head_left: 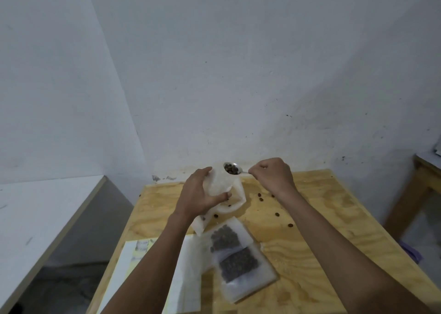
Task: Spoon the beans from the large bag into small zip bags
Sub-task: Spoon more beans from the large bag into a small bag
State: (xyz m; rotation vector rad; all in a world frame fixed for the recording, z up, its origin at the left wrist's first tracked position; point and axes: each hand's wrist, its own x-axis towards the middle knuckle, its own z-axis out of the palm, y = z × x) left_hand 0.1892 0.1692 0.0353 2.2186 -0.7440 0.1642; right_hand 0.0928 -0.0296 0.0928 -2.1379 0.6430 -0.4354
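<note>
I'm reaching both forearms up from the bottom of the frame twd center. My left hand (199,192) is gripping a small zip bag (220,182) upright, fingers curled round it, thumb across its front. My right hand (272,174), knuckles up, is pinching the spoon (235,169) handle, w/ the beans (232,170) sitting in the bowl at the bag's mouth. Two filled bags (235,254) are lying lower center on the plywood table (322,230), loose beans (276,214) scattered right of center.

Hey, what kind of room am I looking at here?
Probably a bare workroom or storage room, not a kitchen. A raw plywood table stands against a scuffed, unpainted-looking white wall, with a plain white counter to the left and another wooden table at the right edge.
</note>
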